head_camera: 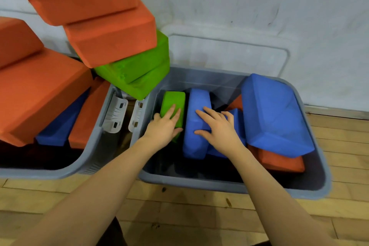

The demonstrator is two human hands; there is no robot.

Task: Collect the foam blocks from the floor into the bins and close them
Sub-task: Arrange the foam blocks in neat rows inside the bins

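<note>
The grey plastic bin on the right [229, 184] stands open on the wooden plank floor [179, 211], its far edge against the white wall [239, 6]. Its dark bottom is mostly hidden by foam blocks and shadow. The grey plastic bin on the left [93, 146] is cut off by the left picture edge; its heap of orange foam blocks [40, 96] rises above the rim and out of the top of the view, with green foam blocks [139, 74] leaning over the right rim. White latch clips [117, 116] sit between the two bins.

The left hand [164, 126] lies near the right bin's left wall, fingers straight on top of the upright green foam block [172, 104], thumb along its side. The right hand [217, 128] rests flat, fingers spread, on the upright blue foam block [196, 124] just beside it. Whether either hand grips cannot be told. A large tilted blue foam block [275, 118] fills the bin's right side, over an orange foam block [279, 162] near the front right corner.
</note>
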